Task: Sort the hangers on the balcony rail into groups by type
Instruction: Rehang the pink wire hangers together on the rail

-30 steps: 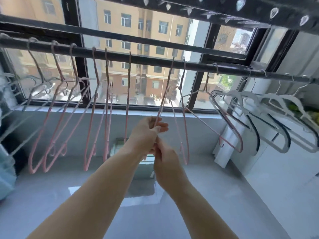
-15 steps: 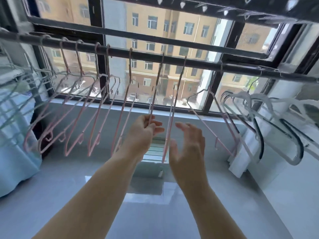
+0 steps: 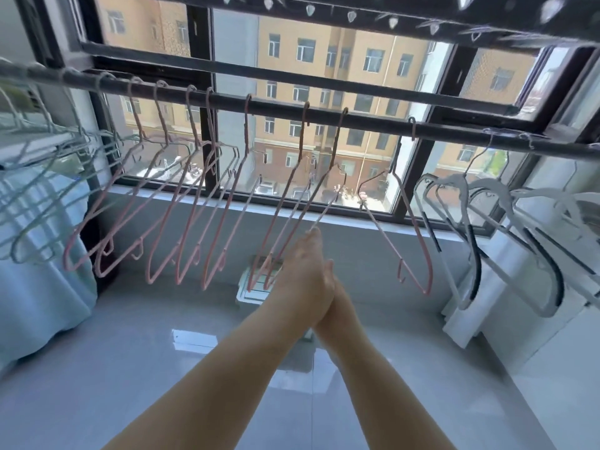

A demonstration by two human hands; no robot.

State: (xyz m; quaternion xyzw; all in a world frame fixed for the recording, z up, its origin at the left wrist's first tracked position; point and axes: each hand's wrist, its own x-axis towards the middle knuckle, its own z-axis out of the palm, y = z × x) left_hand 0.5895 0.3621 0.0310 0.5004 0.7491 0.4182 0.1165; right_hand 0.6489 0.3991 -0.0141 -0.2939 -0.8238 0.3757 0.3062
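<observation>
Both of my hands are low under the rail (image 3: 357, 123), pressed close together. Fingertips of my left hand (image 3: 303, 274) touch a pink hanger (image 3: 324, 209). I cannot tell if they pinch it. My right hand (image 3: 337, 297) hides behind the left one. Pink hangers hang in a row, blue hangers (image 3: 39, 190) far left, white hangers (image 3: 506, 222) far right.
</observation>
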